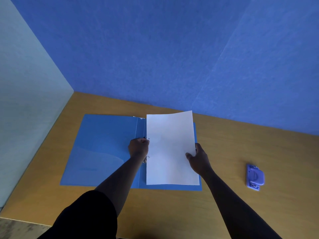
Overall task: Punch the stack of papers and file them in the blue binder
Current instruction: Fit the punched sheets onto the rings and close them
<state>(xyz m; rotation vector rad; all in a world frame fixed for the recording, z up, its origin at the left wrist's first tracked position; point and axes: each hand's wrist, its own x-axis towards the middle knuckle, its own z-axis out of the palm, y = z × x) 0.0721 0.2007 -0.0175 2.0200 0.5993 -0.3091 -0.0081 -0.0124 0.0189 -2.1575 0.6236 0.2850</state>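
Filing is under way, and the punching looks done: the papers (172,149) show two small holes along their left edge, and the punch (255,177) lies well apart to the right on the worktop (241,145), with no hand near it.

The binder (103,149) lies open and flat on the worktop. The papers sit over its right half, their far end lifted and curling a little, so they are not yet lying flat in place.

The right hand (198,157) grips the right edge of the papers about midway along, thumb on top and fingers underneath. The left hand (139,147) is at the spine beside the upper hole, fingers curled where the ring mechanism should be. Whether it pinches the edge of the papers, the metal fitting or both is hidden by the hand itself.

A bit of metal shows just below the left hand, near the lower hole, which suggests the holes are being lined up with the prongs. Whether either prong has gone through cannot be told.

Left to do, by my reckoning: seat both holes on the prongs, press the papers down flat, fasten the mechanism if it needs it, and close the cover.
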